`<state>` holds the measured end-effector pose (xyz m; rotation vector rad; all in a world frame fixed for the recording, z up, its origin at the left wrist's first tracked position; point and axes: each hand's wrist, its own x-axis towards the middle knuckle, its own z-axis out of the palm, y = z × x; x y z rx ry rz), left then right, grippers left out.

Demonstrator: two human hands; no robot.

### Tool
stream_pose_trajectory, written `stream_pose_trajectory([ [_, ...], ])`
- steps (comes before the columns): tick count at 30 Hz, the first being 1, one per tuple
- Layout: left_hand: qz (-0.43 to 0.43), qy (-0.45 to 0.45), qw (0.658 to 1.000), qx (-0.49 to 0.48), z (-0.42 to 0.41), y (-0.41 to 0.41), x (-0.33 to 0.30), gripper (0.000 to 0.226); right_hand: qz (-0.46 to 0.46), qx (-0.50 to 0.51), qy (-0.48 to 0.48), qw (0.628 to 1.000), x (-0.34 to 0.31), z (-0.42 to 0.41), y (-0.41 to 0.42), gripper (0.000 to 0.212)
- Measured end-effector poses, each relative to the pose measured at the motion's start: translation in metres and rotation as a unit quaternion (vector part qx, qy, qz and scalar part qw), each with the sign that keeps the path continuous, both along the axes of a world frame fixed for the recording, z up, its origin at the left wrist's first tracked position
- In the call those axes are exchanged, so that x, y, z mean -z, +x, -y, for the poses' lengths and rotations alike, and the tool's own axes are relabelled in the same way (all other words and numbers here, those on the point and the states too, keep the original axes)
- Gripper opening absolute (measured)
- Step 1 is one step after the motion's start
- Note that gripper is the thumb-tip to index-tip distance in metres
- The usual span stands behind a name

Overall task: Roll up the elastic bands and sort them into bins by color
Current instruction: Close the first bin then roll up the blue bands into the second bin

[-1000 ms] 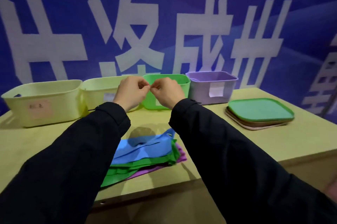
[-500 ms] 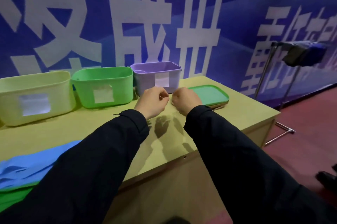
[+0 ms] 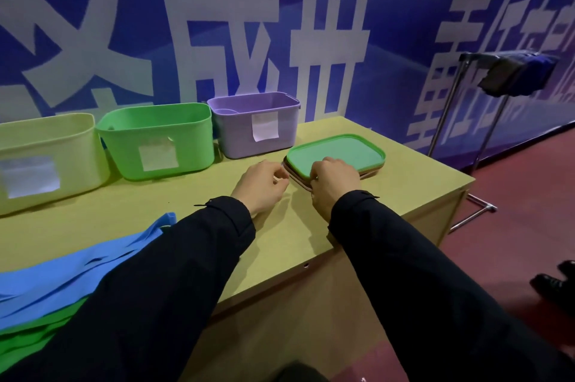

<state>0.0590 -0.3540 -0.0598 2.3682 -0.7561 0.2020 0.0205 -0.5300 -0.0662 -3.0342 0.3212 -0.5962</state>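
Observation:
Flat blue elastic bands (image 3: 77,272) lie stacked on green bands (image 3: 31,338) at the table's near left, partly hidden by my left sleeve. Along the back stand a yellow bin (image 3: 46,160), a green bin (image 3: 155,138) and a purple bin (image 3: 255,123), each with a paper label. My left hand (image 3: 261,185) hovers low over the table in front of the purple bin, fingers curled, thumb against forefinger; nothing clear shows in it. My right hand (image 3: 334,184), fingers curled, is at the near left corner of the lid stack; whether it grips it I cannot tell.
A green lid (image 3: 339,151) tops a stack of lids right of the purple bin. The table (image 3: 186,213) ends just right of the lids. A metal stand (image 3: 466,132) with dark cloth is on the red floor, and dark shoes (image 3: 553,282) are at the far right.
My view has swung right, so the bands slid to the lower left. My hands, pinched together a second ago, have separated and moved right, down to the lid stack.

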Motion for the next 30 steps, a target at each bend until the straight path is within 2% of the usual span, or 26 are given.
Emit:
stream_pose_trajectory([
  [4,-0.001,0.001,1.000,0.000,-0.001,0.001,-0.002,0.018,0.006,-0.009,0.046,0.999,-0.009,0.003,0.003,0.014],
  [7,0.001,-0.002,1.000,-0.005,-0.007,0.001,-0.006,0.019,0.023,-0.035,0.045,0.998,-0.016,-0.003,0.004,0.013],
  [11,0.002,-0.006,1.000,-0.020,-0.019,-0.005,-0.007,0.019,-0.019,-0.018,0.060,0.998,-0.014,-0.019,0.001,0.009],
  [13,-0.001,-0.005,1.000,-0.017,-0.026,-0.007,-0.007,0.020,-0.040,0.002,0.119,0.992,-0.011,-0.019,0.002,0.007],
  [17,-0.011,-0.005,1.000,-0.010,-0.033,-0.011,-0.009,0.021,-0.041,0.004,0.288,0.957,-0.018,-0.012,0.003,0.005],
  [22,-0.044,0.023,0.999,-0.008,-0.015,-0.008,-0.004,0.028,-0.074,0.008,0.367,0.927,-0.029,-0.007,0.006,0.007],
  [26,-0.092,0.011,0.996,0.014,0.007,-0.007,0.006,0.048,-0.022,0.002,0.395,0.918,-0.032,-0.002,0.010,0.013],
  [30,-0.072,0.057,0.995,0.044,0.022,-0.002,0.016,0.055,0.030,-0.005,0.389,0.921,-0.029,0.004,0.015,0.014],
])
